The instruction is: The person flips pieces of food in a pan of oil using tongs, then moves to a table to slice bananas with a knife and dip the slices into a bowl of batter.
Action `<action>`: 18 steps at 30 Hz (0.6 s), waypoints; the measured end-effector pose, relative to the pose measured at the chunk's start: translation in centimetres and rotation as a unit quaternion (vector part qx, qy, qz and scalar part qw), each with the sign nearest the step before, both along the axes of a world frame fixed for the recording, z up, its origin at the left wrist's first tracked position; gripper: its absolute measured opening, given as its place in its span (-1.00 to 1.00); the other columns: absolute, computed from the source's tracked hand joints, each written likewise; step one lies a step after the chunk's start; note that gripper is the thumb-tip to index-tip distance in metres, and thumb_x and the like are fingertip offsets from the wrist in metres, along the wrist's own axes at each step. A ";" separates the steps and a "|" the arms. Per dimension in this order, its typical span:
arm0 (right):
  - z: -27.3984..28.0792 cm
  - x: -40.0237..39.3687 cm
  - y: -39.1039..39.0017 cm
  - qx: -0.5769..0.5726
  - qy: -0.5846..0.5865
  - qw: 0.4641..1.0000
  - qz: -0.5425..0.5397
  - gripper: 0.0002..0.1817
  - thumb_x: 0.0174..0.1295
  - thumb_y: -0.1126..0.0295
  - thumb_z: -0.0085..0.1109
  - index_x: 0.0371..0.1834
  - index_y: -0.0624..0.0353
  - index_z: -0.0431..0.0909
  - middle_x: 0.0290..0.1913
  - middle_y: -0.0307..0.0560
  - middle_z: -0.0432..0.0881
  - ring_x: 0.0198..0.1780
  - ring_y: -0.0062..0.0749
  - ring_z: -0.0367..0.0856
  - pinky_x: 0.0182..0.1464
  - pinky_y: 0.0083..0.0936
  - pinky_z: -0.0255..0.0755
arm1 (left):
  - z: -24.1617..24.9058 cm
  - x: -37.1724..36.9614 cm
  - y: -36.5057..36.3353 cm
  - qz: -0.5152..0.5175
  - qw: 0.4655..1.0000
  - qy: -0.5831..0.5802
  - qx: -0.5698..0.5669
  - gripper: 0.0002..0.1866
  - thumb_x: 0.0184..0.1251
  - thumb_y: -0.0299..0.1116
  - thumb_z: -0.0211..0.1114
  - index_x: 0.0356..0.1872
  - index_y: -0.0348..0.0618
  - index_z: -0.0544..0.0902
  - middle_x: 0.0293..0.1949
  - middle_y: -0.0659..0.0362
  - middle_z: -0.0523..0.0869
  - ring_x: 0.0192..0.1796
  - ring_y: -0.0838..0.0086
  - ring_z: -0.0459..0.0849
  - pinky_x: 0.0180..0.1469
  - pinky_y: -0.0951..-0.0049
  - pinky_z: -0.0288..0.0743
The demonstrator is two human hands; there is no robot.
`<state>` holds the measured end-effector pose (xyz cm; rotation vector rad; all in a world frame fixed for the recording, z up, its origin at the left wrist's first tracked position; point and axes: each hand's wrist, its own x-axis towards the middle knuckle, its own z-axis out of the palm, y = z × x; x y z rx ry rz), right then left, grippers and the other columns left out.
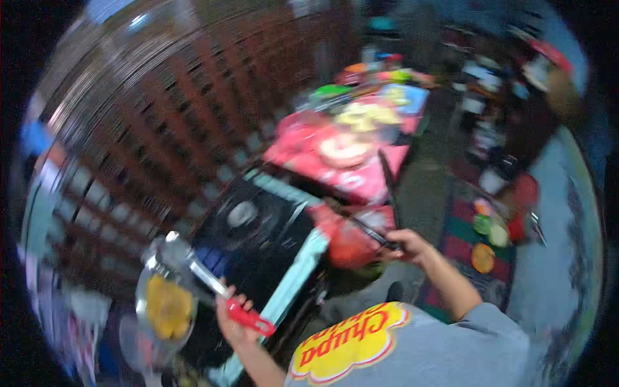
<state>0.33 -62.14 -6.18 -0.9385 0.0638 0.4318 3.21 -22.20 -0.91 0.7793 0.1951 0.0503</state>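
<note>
My left hand [233, 319] is closed around a utensil with a red handle [250, 317] and a long metal shaft [209, 276]. Blur hides the exact shape of its far end, which lies near a shiny round dish [143, 284] with yellow food [169, 308] in it. In my right hand [412, 248] are the joined ends of dark tongs [389, 184], whose two long arms spread apart. Under and behind them sits a reddish, blurred bundle [354, 242]. Between my hands stands a black stove-like surface [258, 226] with pale green edges [300, 264].
A pink-covered table [290, 145] holds a pale round plate [345, 149], yellowish food [367, 117] and a green item [330, 91]. Dark red slats [167, 122] rise behind the stove. Toward the right are a striped mat [464, 232] and a light wall [558, 226].
</note>
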 end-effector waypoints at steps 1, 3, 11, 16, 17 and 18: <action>-1.4 -1.5 -3.0 0.002 0.026 0.999 -0.039 -0.41 0.12 0.14 0.15 0.18 0.19 0.29 -0.24 -0.17 0.53 -0.63 -0.76 0.22 -0.58 -0.77 0.08 | 0.0 0.9 -2.6 -0.021 1.000 0.004 -0.001 -0.47 0.35 -0.21 0.10 0.30 -0.11 0.26 -0.16 0.20 0.52 -0.38 0.59 0.46 -0.42 0.58 0.43; -0.2 -4.1 -6.9 -0.005 0.060 0.989 -0.136 -0.49 0.09 0.41 0.16 0.16 0.17 0.31 -0.24 -0.23 0.53 -0.57 -0.74 0.24 -0.57 -0.78 0.07 | -1.9 3.6 -7.2 -0.099 0.995 -0.001 -0.022 -0.47 0.35 -0.17 0.08 0.29 -0.10 0.26 -0.11 0.18 0.51 -0.41 0.58 0.48 -0.43 0.56 0.45; -1.7 -10.0 -23.5 -0.144 0.031 0.948 -0.281 -0.32 0.11 0.53 0.11 0.34 0.13 0.09 -0.24 -0.28 0.45 -0.33 -0.63 0.47 -0.37 -0.64 0.37 | -4.9 9.9 -33.9 -0.289 0.954 -0.015 -0.081 -0.54 0.33 -0.12 0.09 0.18 -0.10 0.37 -0.07 0.13 0.57 -0.42 0.48 0.57 -0.38 0.43 0.54; -1.2 -8.1 -31.0 -0.147 0.017 0.926 -0.348 -0.49 0.09 0.51 0.13 0.15 0.11 0.25 -0.31 -0.28 0.46 -0.34 -0.60 0.49 -0.35 -0.63 0.40 | -5.2 10.4 -44.2 -0.447 0.885 0.036 -0.124 -0.60 0.34 -0.13 0.08 0.08 -0.13 0.44 -0.09 0.12 0.60 -0.31 0.41 0.61 -0.26 0.36 0.55; -1.4 -6.9 -32.1 -0.121 0.005 0.937 -0.327 -0.42 0.07 0.54 0.16 0.20 0.14 0.21 -0.25 -0.26 0.46 -0.31 -0.60 0.50 -0.32 -0.61 0.43 | -4.9 10.5 -46.1 -0.385 0.922 0.043 -0.024 -0.55 0.34 -0.15 0.08 0.16 -0.16 0.38 -0.04 0.12 0.59 -0.19 0.42 0.60 -0.19 0.41 0.53; -1.3 -5.4 -33.1 -0.122 0.021 0.939 -0.320 -0.44 0.08 0.54 0.17 0.18 0.14 0.22 -0.27 -0.26 0.45 -0.32 -0.60 0.51 -0.33 -0.61 0.44 | -3.0 9.9 -48.7 -0.308 0.946 0.057 0.079 -0.49 0.33 -0.18 0.08 0.24 -0.18 0.33 0.01 0.12 0.57 -0.06 0.43 0.59 -0.11 0.47 0.52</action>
